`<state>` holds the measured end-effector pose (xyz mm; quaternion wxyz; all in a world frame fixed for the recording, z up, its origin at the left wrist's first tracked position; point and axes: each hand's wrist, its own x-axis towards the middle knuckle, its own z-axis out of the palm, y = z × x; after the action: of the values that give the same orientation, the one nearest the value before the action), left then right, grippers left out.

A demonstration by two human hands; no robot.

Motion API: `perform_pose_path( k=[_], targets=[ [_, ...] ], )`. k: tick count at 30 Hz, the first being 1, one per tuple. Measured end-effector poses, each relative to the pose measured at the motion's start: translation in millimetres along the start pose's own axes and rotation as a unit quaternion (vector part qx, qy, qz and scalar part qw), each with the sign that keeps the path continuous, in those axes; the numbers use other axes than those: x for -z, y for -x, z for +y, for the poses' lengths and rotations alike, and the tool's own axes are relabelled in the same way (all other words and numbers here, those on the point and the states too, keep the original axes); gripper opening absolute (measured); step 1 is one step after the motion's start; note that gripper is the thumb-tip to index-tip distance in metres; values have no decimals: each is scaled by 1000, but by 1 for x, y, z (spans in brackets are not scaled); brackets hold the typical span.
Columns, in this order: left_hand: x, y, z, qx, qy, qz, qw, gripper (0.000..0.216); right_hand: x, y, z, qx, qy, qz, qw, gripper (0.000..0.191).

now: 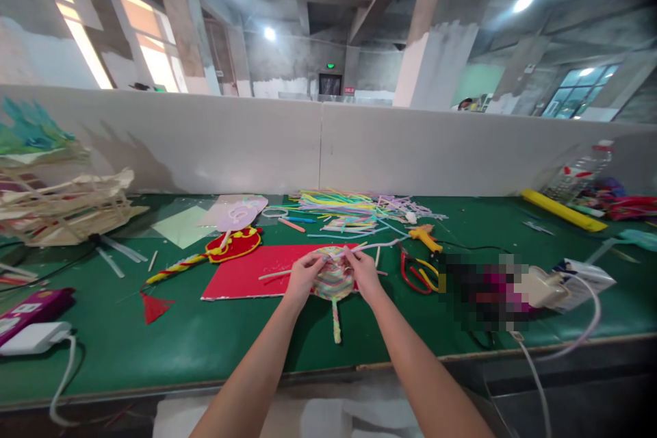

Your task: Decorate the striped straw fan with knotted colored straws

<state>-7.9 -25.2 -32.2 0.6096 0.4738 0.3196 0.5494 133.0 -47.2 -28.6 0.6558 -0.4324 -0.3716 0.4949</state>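
A round fan (333,282) with wavy stripes in pastel colours lies over a red board (241,277), its wrapped handle (336,321) pointing toward me. My left hand (306,272) is closed in a pinch on the fan's upper left edge. Close by, my right hand (364,274) pinches a lavender pipe cleaner (382,243) at the fan's upper right edge. The free length of this pipe cleaner runs off to the right. My fingertips hide part of the fan's top, and the strip's near end cannot be made out.
Several loose pipe cleaners (339,202) lie behind the board. To the right are red-handled pliers (410,274) and a yellow glue gun (426,238). A red fan (233,246) with a tassel rests at left, near a wooden model (66,209). A bottle (580,174) stands far right.
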Motion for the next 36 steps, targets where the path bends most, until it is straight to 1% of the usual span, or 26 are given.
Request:
perform_pose_path(
  k=[3, 9, 12, 14, 17, 19, 22, 24, 29, 32, 36],
  targets=[
    [-1, -1, 2, -5, -13, 5, 1000, 28, -1, 1, 0, -2, -22, -1, 1000, 33],
    [-2, 1, 11, -28, -64, 32, 997, 27, -9, 3, -11, -30, -14, 1, 999, 32],
    [-3, 2, 15, -43, -97, 27, 994, 22, -14, 1, -21, -22, -30, -5, 999, 30],
    [-4, 4, 17, -53, -114, 29, 992, 19, -16, -1, -24, -14, -45, -25, 999, 27],
    [-4, 4, 18, -63, -135, 34, 988, 17, -16, -5, -20, -16, -63, -52, 997, 25],
    [-4, 4, 18, -62, -146, 26, 987, 17, -15, -6, -15, -19, -63, -49, 997, 26],
    [-4, 4, 14, -53, -152, 2, 987, 18, -12, -7, -9, 2, -41, -39, 998, 28],
    [-4, 4, 10, -40, -133, -11, 990, 20, -11, -7, -9, 20, -31, -36, 999, 29],
    [-3, 6, 5, 30, -3, -20, 999, 32, -10, -5, -12, 24, -45, -14, 999, 30],
    [-3, 7, 6, 52, 24, -13, 998, 34, -11, -3, -11, 17, -41, -20, 999, 30],
    [-6, 9, 10, 70, 55, -20, 996, 32, -13, -2, -10, 12, -45, -33, 998, 29]
  ],
)
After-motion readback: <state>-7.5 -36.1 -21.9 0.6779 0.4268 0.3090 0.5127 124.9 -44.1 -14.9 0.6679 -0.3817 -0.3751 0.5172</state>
